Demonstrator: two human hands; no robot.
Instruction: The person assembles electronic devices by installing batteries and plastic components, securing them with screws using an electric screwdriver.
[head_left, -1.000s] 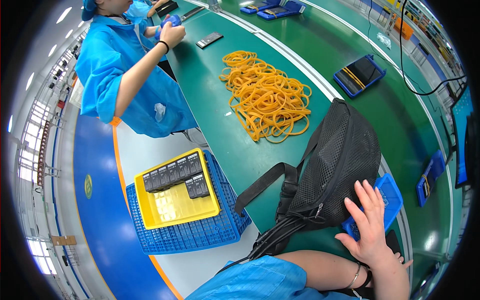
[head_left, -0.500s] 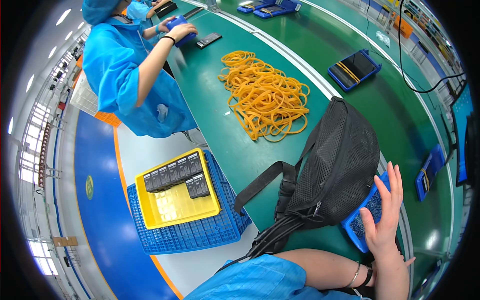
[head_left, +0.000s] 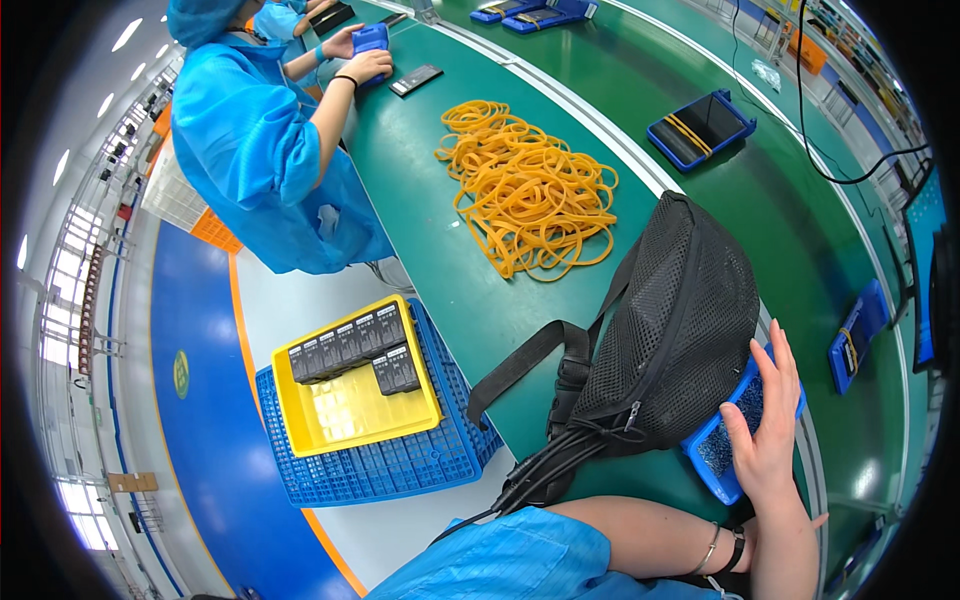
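Observation:
My right hand point(head_left: 768, 430) is held upright with its fingers stretched out and the thumb apart. It is beside a blue tray point(head_left: 712, 482) with a dark speckled inside, overlapping its right part; whether it touches the tray I cannot tell. Crossing from the lower left, my left forearm, with a bracelet and a dark band at the wrist, passes behind my right forearm. Of my left hand point(head_left: 820, 521) only a fingertip shows; the rest is hidden. A black mesh waist bag point(head_left: 672, 330) with a strap and cables lies against the tray.
A heap of yellow rubber bands point(head_left: 540, 195) lies on the green table point(head_left: 470, 300). Left of it, a yellow bin point(head_left: 350, 410) of black boxes sits on a blue crate point(head_left: 390, 480). Banded blue holders point(head_left: 735, 135) are on the green belt. A co-worker point(head_left: 245, 150) handles a blue holder.
The banded holders on the belt have shifted slightly away, toward the top. My right hand has moved very little. The co-worker's hands have turned and lowered their blue holder.

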